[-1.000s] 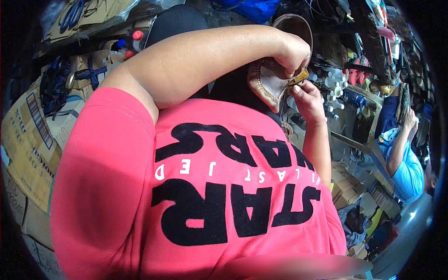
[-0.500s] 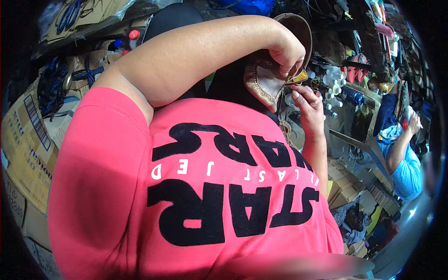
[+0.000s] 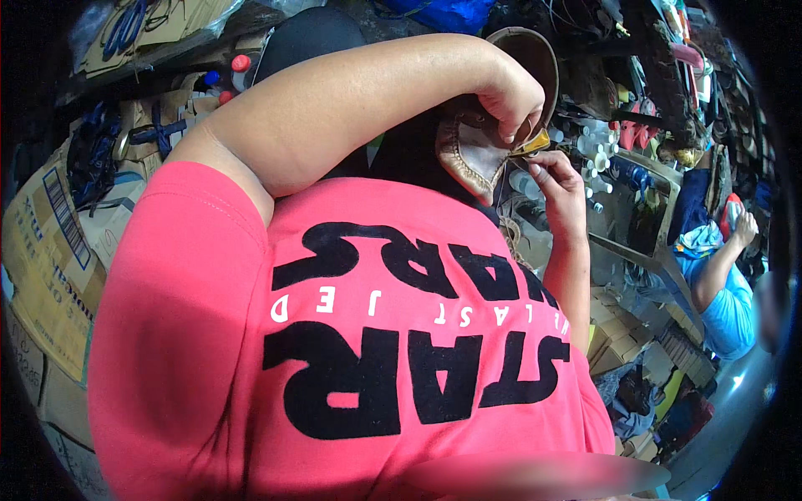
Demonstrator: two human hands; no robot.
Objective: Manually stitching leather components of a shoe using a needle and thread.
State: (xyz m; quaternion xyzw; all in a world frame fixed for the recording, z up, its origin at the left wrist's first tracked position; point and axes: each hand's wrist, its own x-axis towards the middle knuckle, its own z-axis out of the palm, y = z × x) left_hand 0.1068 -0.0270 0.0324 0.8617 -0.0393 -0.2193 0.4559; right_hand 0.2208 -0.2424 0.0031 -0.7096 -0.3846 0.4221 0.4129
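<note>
A brown leather shoe (image 3: 469, 152) with a stitched, gathered edge and a pale inside is tilted up at the far side of my body. My left hand (image 3: 511, 93) reaches across from the left and grips it, fingers bent at its opening. Beside those fingertips is a small yellow piece (image 3: 535, 143), perhaps a tool handle. Just below it, the thumb and fingers of my right hand (image 3: 558, 177) are pinched together at the shoe's edge. Whatever sits in that pinch is too small to make out. A thin dark thread hangs by the shoe.
Small bottles (image 3: 595, 154) stand beyond my right hand, near a wooden frame (image 3: 639, 242). Cardboard boxes (image 3: 52, 267) crowd the left side. At the far right a person in a blue shirt (image 3: 728, 313) handles a red and white item. A dark rounded shape (image 3: 309, 37) lies behind my left arm.
My right hand has shifted slightly right, its pinch a little farther from the shoe. The left hand keeps its grip, barely moved. The co-worker's hand and the item in it have turned.
</note>
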